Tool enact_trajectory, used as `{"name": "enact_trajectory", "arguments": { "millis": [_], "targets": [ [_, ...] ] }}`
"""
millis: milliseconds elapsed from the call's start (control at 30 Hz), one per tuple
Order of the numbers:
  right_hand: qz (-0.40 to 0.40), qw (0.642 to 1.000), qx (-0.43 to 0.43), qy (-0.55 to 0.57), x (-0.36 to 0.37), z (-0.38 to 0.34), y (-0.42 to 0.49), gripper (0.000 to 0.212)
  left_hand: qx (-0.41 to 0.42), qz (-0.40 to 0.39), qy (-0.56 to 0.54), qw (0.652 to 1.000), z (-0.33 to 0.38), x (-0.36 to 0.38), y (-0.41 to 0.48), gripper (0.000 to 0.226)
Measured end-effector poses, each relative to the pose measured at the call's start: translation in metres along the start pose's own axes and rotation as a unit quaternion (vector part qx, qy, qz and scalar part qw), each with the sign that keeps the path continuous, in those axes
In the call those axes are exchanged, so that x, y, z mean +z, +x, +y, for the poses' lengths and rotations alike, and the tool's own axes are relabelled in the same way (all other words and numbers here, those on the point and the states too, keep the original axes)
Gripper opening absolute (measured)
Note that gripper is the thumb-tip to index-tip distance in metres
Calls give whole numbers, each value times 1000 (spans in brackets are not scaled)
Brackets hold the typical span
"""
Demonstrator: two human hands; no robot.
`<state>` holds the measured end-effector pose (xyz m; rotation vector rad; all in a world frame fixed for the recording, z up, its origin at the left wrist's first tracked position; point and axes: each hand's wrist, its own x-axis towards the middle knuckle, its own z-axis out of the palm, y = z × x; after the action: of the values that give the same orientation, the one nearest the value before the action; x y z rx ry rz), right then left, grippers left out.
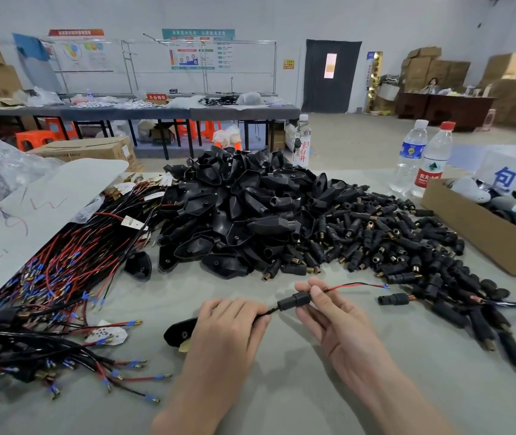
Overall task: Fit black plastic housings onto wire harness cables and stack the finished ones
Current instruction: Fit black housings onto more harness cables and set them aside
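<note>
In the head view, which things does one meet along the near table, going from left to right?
Wire harness pile, flat black housing, left hand, round housing on the cable, right hand, loose round housing.

Big heap of black shell housings, all jumbled. Right of the heap is a spread of small barrel housings with brass ends. Left of it, my harness cables lie in a loose tangle, red and black with blue terminals. In front of the heap, one cable runs through a barrel housing. My left hand grips the black end, and my right hand pinches the barrel.
</note>
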<state>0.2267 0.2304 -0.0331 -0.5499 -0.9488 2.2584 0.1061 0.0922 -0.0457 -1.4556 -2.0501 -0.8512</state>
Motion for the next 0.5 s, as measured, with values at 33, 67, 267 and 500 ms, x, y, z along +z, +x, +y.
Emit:
{"name": "enact_trajectory", "arguments": {
  "millis": [33, 67, 267, 500],
  "targets": [
    [-1, 1000, 0, -1, 2, 1, 0, 35, 0, 4, -3, 1000, 0, 0, 0, 24],
    [-2, 1000, 3, 3, 2, 1, -1, 35, 1, 8, -6, 1000, 1, 0, 1, 24],
    [-45, 998, 45, -27, 5, 2, -7, 39, 7, 4, -23, 1000, 3, 1, -1, 24],
    [-19, 999, 11, -37, 6, -1, -7, 32, -16, -13, -25, 999, -2, -1, 0, 25]
  ]
}}
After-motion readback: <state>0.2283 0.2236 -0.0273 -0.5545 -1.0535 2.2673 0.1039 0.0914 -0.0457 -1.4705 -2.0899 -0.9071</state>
